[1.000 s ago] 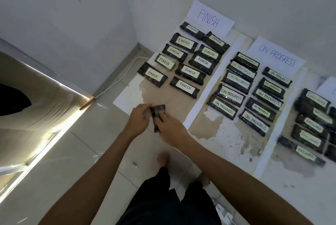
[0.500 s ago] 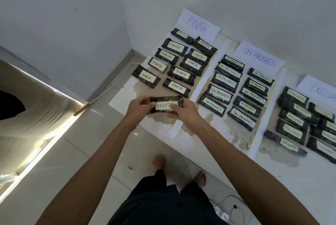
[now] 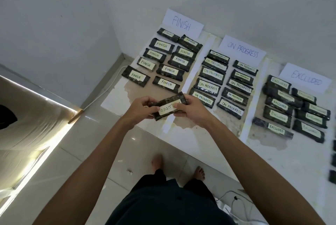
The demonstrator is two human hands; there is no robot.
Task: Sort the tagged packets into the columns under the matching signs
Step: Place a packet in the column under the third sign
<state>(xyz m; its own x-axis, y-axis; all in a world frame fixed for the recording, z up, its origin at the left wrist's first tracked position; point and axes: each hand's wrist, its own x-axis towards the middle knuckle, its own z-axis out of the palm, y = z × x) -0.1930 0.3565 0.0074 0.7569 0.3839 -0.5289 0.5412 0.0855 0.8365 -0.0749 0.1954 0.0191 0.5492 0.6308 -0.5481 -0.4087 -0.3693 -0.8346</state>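
while both hands grasp it, left hand [image 3: 139, 109] and right hand [image 3: 192, 111] pinch the packet [image 3: 168, 107] between them.

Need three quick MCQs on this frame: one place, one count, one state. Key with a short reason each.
1. Which white paper sign is farthest right in view?
A. FINISH sign
B. ON PROGRESS sign
C. EXCLUDED sign

2. How many white paper signs show?
A. two
B. three
C. five

3. The dark wrapped packet with the pale tag nearest the camera is:
A. lying in a column
B. gripped by both hands
C. gripped by one hand only

Key:
1 C: it stands right of the FINISH sign and the ON PROGRESS sign.
2 B: those three are the only signs in view.
3 B: the left hand and right hand each grip one end.
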